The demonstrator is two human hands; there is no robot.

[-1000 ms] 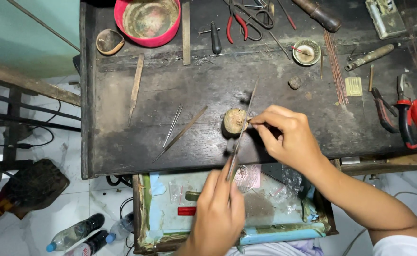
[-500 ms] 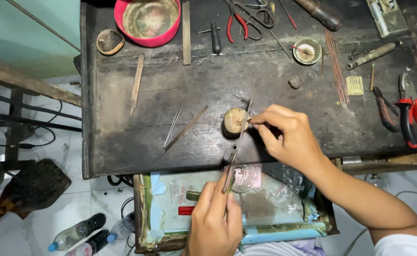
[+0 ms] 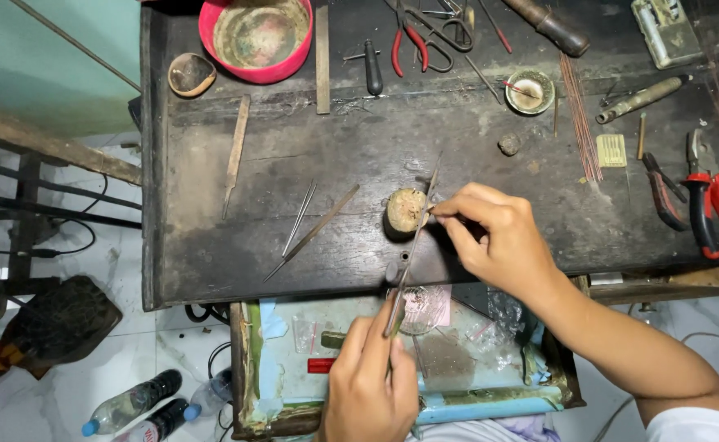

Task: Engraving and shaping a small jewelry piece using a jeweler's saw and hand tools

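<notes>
My left hand grips the handle end of a long thin metal file that runs up across the bench edge. My right hand pinches a tiny workpiece, too small to identify, against a small round wooden block standing near the front of the dark wooden workbench. The file's blade lies across the block where my right fingertips meet it. Tweezers and another slim file lie on the bench to the left of the block.
A red bowl, a small dish, red-handled pliers, scissors, a bundle of thin wires and several hand tools lie on the bench. An open drawer with clutter sits below. Plastic bottles lie on the floor.
My left hand has slid back toward me, drawing the file down along the block. My right hand stays on the block.
</notes>
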